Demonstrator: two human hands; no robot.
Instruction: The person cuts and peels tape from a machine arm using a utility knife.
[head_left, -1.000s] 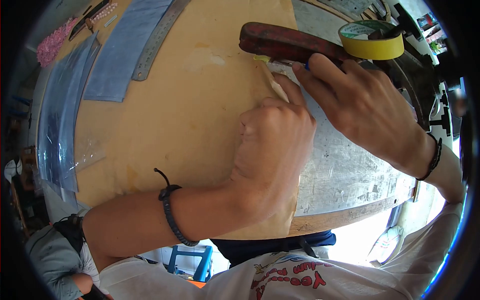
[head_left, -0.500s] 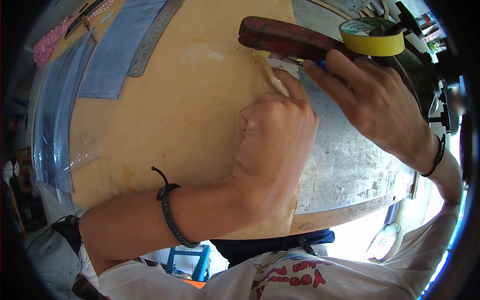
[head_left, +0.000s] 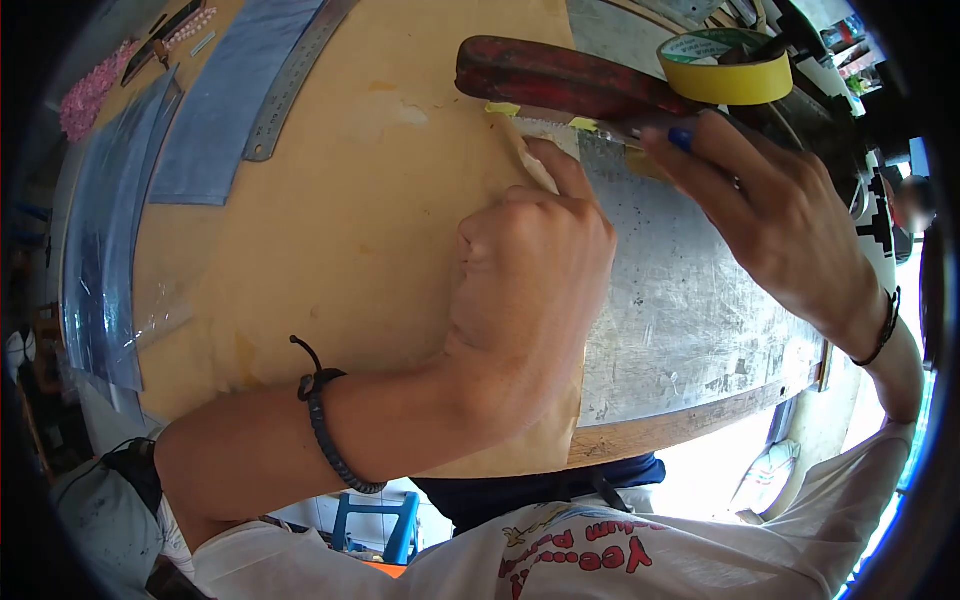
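Note:
My left hand (head_left: 535, 265) is closed on the edge of a tan sheet (head_left: 330, 250), which curls up between the fingers. Just beyond the knuckles a dark red bar-shaped tool (head_left: 570, 80) lies across the sheet's far edge, with small bits of yellow tape (head_left: 502, 109) below it. My right hand (head_left: 745, 185) is closed around a small blue item (head_left: 681, 138), mostly hidden by the fingers, below the right end of the red tool. A roll of yellow tape (head_left: 730, 84) sits beyond that hand.
Blue-grey strips (head_left: 215, 130) and a steel ruler (head_left: 290, 90) lie at the upper left, near strips in clear plastic (head_left: 105, 240). Pink beads (head_left: 90, 95) are at the far left corner. A scratched metal surface (head_left: 690, 320) spans the right side, edged with wood (head_left: 680, 425).
My right hand has moved right and slightly down, away from my left hand, with the blue item. More yellow tape shows under the red tool. My left hand keeps its hold.

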